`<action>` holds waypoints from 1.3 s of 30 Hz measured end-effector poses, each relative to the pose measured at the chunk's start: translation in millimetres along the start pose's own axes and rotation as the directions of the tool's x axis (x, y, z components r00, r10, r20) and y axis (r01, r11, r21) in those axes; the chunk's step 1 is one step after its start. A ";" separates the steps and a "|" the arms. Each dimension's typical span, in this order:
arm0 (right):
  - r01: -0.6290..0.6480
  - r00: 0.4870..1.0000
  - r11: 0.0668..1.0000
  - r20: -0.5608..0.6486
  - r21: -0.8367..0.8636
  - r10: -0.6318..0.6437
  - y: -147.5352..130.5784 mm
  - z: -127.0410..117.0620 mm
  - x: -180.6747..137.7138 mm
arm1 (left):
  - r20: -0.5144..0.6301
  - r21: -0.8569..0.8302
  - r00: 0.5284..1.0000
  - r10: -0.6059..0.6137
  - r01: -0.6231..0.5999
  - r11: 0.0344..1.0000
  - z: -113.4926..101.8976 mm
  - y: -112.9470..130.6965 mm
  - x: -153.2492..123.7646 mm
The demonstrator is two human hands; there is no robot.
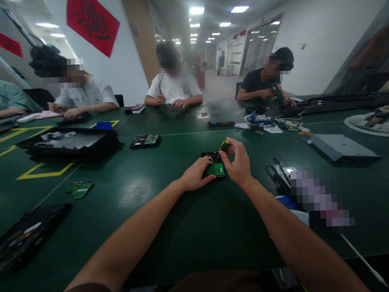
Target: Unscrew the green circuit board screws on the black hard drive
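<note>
In front of me on the table lies a hard drive (215,170), black with a green circuit board facing up. My left hand (198,173) grips its left side, fingers over the far part and thumb along the near edge. A screwdriver (225,145) with a yellow and black handle is held in my right hand (237,163), between thumb and fingers. It tilts down towards the black far part of the drive; where its tip touches is too small to tell.
Another hard drive (145,141) lies left of centre, loose green boards (80,189) nearer me. A black tray (70,144) stands at left, a black casing (30,237) in front of it. At right are a grey metal box (344,147) and a bowl (259,121). Several people sit opposite.
</note>
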State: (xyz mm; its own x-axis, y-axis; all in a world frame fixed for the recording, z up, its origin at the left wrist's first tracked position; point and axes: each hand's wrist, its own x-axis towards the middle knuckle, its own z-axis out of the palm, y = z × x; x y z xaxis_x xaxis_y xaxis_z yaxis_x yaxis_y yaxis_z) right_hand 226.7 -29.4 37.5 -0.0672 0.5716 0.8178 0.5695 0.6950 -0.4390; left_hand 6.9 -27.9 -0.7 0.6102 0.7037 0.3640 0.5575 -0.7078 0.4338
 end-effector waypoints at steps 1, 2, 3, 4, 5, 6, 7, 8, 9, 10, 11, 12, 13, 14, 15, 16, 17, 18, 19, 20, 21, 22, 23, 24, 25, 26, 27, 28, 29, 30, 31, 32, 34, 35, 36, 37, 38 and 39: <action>-0.001 1.000 1.000 0.004 0.003 0.001 0.2 0.1 -0.1 | -0.001 0.000 1.000 0.001 -0.001 1.000 -0.1 0.0 0.0; -0.004 1.000 1.000 0.010 0.009 0.004 0.3 0.3 -0.2 | 0.000 0.001 1.000 0.001 -0.001 1.000 -0.1 0.0 0.1; -0.009 1.000 1.000 0.015 0.017 0.009 0.4 0.5 -0.4 | 0.000 0.004 1.000 0.002 -0.002 1.000 0.0 -0.2 0.2; -0.016 1.000 1.000 0.019 0.025 0.016 0.5 0.7 -0.5 | 0.000 0.007 1.000 0.002 -0.002 1.000 0.1 -0.5 0.3; -0.023 1.000 0.999 0.020 0.030 0.022 0.6 0.8 -0.6 | 0.000 0.010 1.000 0.003 -0.003 1.000 0.2 -0.8 0.3; -0.027 0.999 0.999 0.017 0.031 0.027 0.7 0.7 -0.6 | 0.001 0.012 1.000 0.004 -0.004 1.000 0.2 -1.1 0.3; -0.029 1.000 0.999 0.013 0.026 0.029 0.5 0.4 -0.6 | 0.003 0.013 1.000 0.004 -0.004 1.000 0.2 -1.2 0.3; -0.028 1.000 0.999 0.007 0.017 0.028 0.3 -0.1 -0.4 | 0.005 0.013 1.000 0.004 -0.004 1.000 0.1 -1.3 0.2; -0.025 1.000 1.000 0.006 0.004 0.025 -0.2 -0.8 0.0 | 0.007 0.011 1.000 0.003 -0.003 1.000 -0.1 -1.3 0.1; -0.019 1.000 1.000 0.010 -0.009 0.019 -0.8 -1.5 0.4 | 0.009 0.009 1.000 0.002 -0.002 1.000 -0.2 -1.2 0.1; -0.012 1.000 1.000 0.018 -0.020 0.013 -1.6 -2.3 0.9 | 0.008 0.007 1.000 -0.001 0.001 1.000 -0.3 -1.0 0.0; -0.006 0.999 1.000 0.031 -0.025 0.007 -2.3 -2.9 1.4 | 0.007 0.005 1.000 -0.003 0.003 1.000 -0.4 -0.8 -0.1; -0.001 0.999 1.000 0.045 -0.026 0.002 -3.1 -3.3 1.9 | 0.007 0.003 1.000 -0.005 0.005 1.000 -0.5 -0.7 -0.1; 0.003 0.998 1.000 0.057 -0.022 -0.001 -3.7 -3.5 2.2 | 0.007 0.001 1.000 -0.007 0.007 1.000 -0.5 -0.5 0.0; 0.004 0.998 1.000 0.069 -0.016 -0.003 -4.1 -3.4 2.4 | 0.007 0.000 1.000 -0.007 0.007 1.000 -0.4 -0.3 0.0; 0.003 0.997 1.000 0.078 -0.010 -0.003 -4.2 -3.1 2.3 | 0.008 0.000 1.000 -0.007 0.007 1.000 -0.3 -0.2 0.1; 0.000 0.996 1.000 0.084 -0.008 0.000 -4.1 -2.6 2.1 | 0.009 0.001 1.000 -0.007 0.007 1.000 -0.3 -0.1 0.1; -0.004 0.996 1.000 0.085 -0.009 0.005 -3.7 -1.9 1.8 | 0.011 0.004 1.000 -0.006 0.006 1.000 -0.2 0.0 0.2; -0.009 0.997 1.000 0.080 -0.012 0.010 -3.1 -1.3 1.3 | 0.011 0.007 1.000 -0.005 0.005 1.000 -0.2 0.0 0.2; -0.015 0.998 1.000 0.069 -0.012 0.015 -2.4 -0.7 0.8 | 0.010 0.010 1.000 -0.004 0.003 1.000 -0.2 0.0 0.2; -0.019 0.998 1.000 0.054 -0.009 0.020 -1.7 -0.2 0.4 | 0.009 0.011 1.000 -0.001 0.001 1.000 -0.3 0.1 0.2; -0.021 0.999 1.000 0.041 -0.002 0.021 -1.1 0.1 0.0 | 0.009 0.012 1.000 0.002 -0.002 1.000 -0.3 0.1 0.2; -0.020 0.999 1.000 0.033 0.005 0.020 -0.8 0.1 -0.2 | 0.007 0.012 1.000 0.004 -0.004 1.000 -0.4 0.1 0.2; -0.017 0.999 1.000 0.033 0.011 0.016 -0.8 -0.1 -0.3 | 0.007 0.012 1.000 0.006 -0.006 1.000 -0.5 0.1 0.2; -0.013 0.999 1.000 0.037 0.013 0.013 -1.1 -0.5 -0.2 | 0.008 0.013 1.000 0.007 -0.007 1.000 -0.6 0.1 0.3; -0.009 0.999 1.000 0.044 0.009 0.009 -1.6 -0.9 0.0 | 0.010 0.015 1.000 0.007 -0.007 1.000 -0.5 0.1 0.4; -0.006 0.999 1.000 0.052 0.003 0.005 -2.2 -1.5 0.3 | 0.012 0.018 1.000 0.006 -0.006 1.000 -0.5 0.0 0.5; -0.003 0.998 1.000 0.059 -0.003 0.003 -2.9 -2.1 0.6 | 0.012 0.022 1.000 0.005 -0.005 1.000 -0.3 -0.1 0.5; -0.001 0.998 1.000 0.062 -0.009 0.002 -3.5 -2.5 0.9 | 0.011 0.024 1.000 0.004 -0.005 1.000 -0.1 -0.3 0.6; -0.001 0.998 1.000 0.062 -0.014 0.002 -4.1 -3.0 1.2 | 0.010 0.025 1.000 0.004 -0.004 1.000 0.1 -0.5 0.6; -0.001 0.998 1.000 0.060 -0.017 0.002 -4.5 -3.3 1.4 | 0.008 0.024 1.000 0.002 -0.003 1.000 0.3 -0.7 0.6; -0.001 0.998 1.000 0.057 -0.020 0.002 -4.8 -3.5 1.6 | 0.006 0.022 1.000 0.001 -0.001 1.000 0.4 -0.9 0.6; 0.000 0.998 1.000 0.055 -0.025 0.001 -5.1 -3.8 1.9 | 0.006 0.010 1.000 -0.004 0.004 1.000 0.5 -1.1 0.6; 0.005 0.998 1.000 0.058 -0.028 -0.003 -5.3 -3.8 1.9 | 0.007 0.003 1.000 -0.006 0.006 1.000 0.4 -1.1 0.6; 0.011 0.998 1.000 0.064 -0.029 -0.009 -5.4 -3.7 2.0 | 0.008 -0.004 1.000 -0.008 0.008 1.000 0.2 -0.9 0.7; 0.016 0.997 0.999 0.070 -0.029 -0.014 -5.5 -3.6 1.9 | 0.008 -0.009 1.000 -0.008 0.009 1.000 -0.1 -0.7 0.7; 0.018 0.997 0.999 0.075 -0.027 -0.016 -5.6 -3.5 1.9 | 0.008 -0.012 1.000 -0.009 0.009 1.000 -0.3 -0.5 0.7; 0.017 0.997 1.000 0.077 -0.024 -0.015 -5.5 -3.3 1.8 | 0.007 -0.012 1.000 -0.009 0.009 1.000 -0.6 -0.2 0.7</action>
State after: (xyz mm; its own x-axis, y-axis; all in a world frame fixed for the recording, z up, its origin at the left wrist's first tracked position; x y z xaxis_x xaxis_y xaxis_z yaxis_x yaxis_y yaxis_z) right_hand 226.1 -33.7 42.6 -0.1386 0.5925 0.7935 0.5878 0.6941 -0.4156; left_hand 6.9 -27.3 0.0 0.6092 0.7096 0.3540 0.5563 -0.7006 0.4469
